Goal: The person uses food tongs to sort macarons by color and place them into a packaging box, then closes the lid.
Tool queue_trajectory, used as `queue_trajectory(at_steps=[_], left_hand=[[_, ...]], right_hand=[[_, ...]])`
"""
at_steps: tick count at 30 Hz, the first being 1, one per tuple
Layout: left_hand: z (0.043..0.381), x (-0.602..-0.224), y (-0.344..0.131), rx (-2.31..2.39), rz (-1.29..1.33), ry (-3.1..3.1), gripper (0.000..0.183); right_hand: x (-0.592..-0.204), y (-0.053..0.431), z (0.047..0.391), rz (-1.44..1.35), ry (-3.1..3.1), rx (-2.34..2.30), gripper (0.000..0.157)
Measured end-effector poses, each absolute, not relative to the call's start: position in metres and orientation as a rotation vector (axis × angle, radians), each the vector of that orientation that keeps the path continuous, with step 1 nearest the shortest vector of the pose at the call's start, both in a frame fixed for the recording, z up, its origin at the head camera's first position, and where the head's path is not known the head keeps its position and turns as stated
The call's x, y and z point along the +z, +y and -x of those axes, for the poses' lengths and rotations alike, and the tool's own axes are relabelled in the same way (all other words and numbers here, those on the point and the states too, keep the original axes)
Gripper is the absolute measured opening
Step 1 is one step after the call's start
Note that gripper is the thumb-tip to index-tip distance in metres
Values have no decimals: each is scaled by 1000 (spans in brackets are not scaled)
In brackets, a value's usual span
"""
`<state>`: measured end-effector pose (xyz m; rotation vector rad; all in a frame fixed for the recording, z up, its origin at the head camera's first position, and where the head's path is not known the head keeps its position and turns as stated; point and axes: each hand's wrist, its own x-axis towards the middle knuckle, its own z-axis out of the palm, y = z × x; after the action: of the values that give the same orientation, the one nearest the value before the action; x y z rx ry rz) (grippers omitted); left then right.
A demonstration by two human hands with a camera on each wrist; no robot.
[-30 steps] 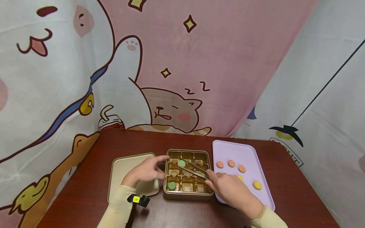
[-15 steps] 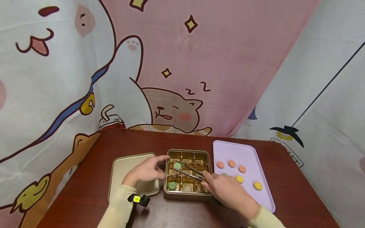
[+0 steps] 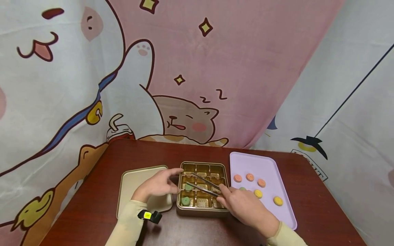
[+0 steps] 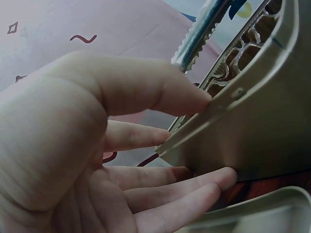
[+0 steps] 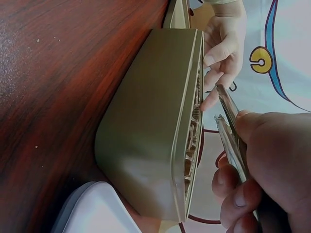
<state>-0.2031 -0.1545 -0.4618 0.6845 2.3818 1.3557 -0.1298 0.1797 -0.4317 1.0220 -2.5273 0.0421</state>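
My right hand point(image 3: 246, 205) grips metal tongs point(image 3: 203, 189) with serrated tips, held over a gold tin box point(image 3: 203, 212). The tongs' arms are spread, with nothing between the tips in the right wrist view. One small round green cookie-like piece point(image 3: 188, 187) lies in the middle-left compartment, partly behind a tong arm. Another green piece point(image 3: 185, 201) sits in the front-left compartment. At the tin's left side, my left hand point(image 3: 158, 182) rests its thumb point(image 4: 160, 90) on the rim and its nearly straight fingers against the wall.
On the right, a lilac tray point(image 3: 252, 162) bears several pink pieces point(image 3: 250, 177), yellow pieces point(image 3: 278, 201) and a green piece point(image 3: 242, 188) partly behind my right hand. A flat gold lid point(image 3: 132, 184) lies left of the tin, partly under my left hand. A printed cloth hangs behind the table.
The tongs carried the green piece left to the middle-left compartment, then spread and let it go there. My left hand stays at the tin's side.
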Motion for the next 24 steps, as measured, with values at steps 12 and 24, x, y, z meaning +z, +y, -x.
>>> queue_trajectory(at_steps=[12, 24], left_hand=[[204, -462, -153, 1362, -670, 2375, 82], [202, -461, -155, 1366, -673, 2370, 82]], right_hand=[[-433, 185, 128, -981, -2564, 43, 34], [-431, 206, 126, -847, -2610, 69, 32]])
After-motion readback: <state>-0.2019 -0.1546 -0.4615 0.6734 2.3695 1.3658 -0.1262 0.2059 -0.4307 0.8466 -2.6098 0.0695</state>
